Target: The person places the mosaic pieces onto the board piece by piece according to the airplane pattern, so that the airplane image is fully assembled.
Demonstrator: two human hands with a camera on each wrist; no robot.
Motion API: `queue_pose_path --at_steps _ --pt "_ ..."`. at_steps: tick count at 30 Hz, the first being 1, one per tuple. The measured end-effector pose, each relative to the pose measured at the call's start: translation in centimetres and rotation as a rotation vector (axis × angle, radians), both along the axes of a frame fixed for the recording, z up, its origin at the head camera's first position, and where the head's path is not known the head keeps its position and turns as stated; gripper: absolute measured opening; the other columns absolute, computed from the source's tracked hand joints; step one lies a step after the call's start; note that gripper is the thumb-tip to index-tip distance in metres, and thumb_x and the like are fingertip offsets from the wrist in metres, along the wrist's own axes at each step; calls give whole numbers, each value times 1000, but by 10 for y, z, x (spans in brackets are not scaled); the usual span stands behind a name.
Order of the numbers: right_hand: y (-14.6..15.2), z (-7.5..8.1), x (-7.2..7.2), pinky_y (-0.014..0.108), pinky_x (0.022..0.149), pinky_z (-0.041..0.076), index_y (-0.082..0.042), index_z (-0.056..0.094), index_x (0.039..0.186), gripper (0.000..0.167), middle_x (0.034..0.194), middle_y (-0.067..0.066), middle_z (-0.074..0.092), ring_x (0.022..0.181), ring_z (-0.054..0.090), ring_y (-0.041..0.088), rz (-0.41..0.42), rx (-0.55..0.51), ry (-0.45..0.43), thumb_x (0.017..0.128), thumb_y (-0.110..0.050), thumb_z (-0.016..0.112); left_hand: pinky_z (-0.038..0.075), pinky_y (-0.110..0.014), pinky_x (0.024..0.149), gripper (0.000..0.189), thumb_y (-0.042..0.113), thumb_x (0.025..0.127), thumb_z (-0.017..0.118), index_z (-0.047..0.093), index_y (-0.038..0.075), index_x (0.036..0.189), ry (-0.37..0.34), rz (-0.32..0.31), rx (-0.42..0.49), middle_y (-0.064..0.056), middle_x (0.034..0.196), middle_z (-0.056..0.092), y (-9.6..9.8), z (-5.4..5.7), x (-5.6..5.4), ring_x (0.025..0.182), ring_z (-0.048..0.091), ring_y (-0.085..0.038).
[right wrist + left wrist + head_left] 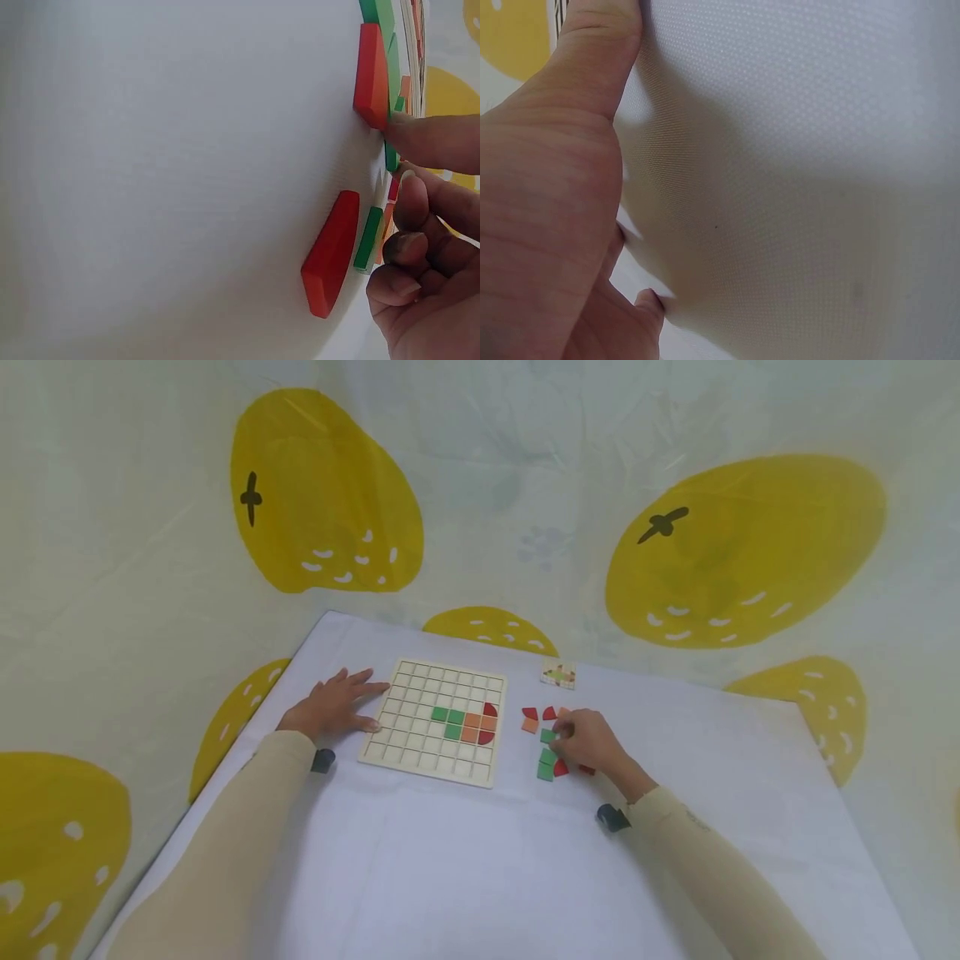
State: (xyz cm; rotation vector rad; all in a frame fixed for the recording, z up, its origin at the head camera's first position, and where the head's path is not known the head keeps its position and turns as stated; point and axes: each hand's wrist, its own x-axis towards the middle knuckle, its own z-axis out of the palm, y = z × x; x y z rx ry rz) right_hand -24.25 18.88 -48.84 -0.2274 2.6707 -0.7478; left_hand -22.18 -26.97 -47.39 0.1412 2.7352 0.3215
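A pale wooden grid board (399, 755) lies on the table, with green squares (453, 732), orange squares (470, 733) and two red quarter-rounds (486, 737) set in its right half. My left hand (330, 706) rests with fingers spread at the board's left edge, thumb and a fingertip right at the rim. Right of the board, my right hand (591, 742) is over a group of loose tiles. In the right wrist view its thumb and forefinger pinch a green tile (391, 154). A red quarter-round tile (334, 251) lies below those fingers, beside another green tile (368, 238).
Loose green tiles (546, 771), red tiles (529, 712) and orange tiles (530, 725) lie between the board and my right hand. Behind them is a small pattern card (558, 674). A white cloth covers the table (450, 877); a fruit-print curtain (517, 485) hangs behind it.
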Motion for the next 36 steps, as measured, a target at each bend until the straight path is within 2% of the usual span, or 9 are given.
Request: queue_pose_path --at_steps 4,16,22,29,36 --pt "1 -1 -3 26 61 53 -9 75 119 32 95 8 63 79 61 22 22 5 -11 92 -26 79 11 -75 125 86 56 90 75 33 38 163 0 6 -6 -6 178 14 0 0 0 162 4 -48" --pt "-7 5 0 25 68 55 -9 74 124 39 98 7 66 93 60 23 39 -10 -1 91 -27 82 12 -75 126 85 55 90 75 34 39 163 9 8 -8 -6 177 16 1 0 2 163 5 -47" --pt "-16 8 2 25 67 56 -8 74 126 39 99 7 67 90 62 22 32 -35 -8 91 -26 81 12 -76 125 85 54 89 77 36 39 162 0 22 3 -6 177 16 2 -1 0 163 5 -47" --pt "-28 12 4 26 68 52 -8 77 121 33 94 7 67 89 60 22 93 -62 42 91 -24 81 11 -77 124 86 54 89 77 36 38 162 -1 22 0 -6 177 16 2 -1 -2 162 5 -48" --pt "-39 13 6 26 65 51 -9 77 118 31 93 7 66 86 61 21 80 -64 35 92 -24 81 10 -77 124 85 55 89 76 35 39 162 -4 18 -7 -5 177 16 1 -1 -2 162 4 -48"
